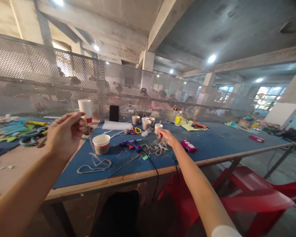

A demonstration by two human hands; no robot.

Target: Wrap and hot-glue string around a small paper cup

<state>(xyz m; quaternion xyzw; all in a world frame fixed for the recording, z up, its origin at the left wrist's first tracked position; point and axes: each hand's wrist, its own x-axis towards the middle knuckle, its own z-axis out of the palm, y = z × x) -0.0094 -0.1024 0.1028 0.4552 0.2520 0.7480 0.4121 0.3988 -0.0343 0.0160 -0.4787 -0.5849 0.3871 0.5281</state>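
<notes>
White string hangs pinched in the left hand, lifted off the tabletop to untangle; right hand closed on string bundle.

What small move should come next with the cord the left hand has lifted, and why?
Probably draw the cord clear of the paper cup: the left hand pinches it raised, its loops lie on the blue table beside that cup, while the right hand rests on another cord bundle.

Your left hand pinches rough, matt cord above the scuffed blue table; beside it, a paper cup and glossy plastic glue gun.
</notes>
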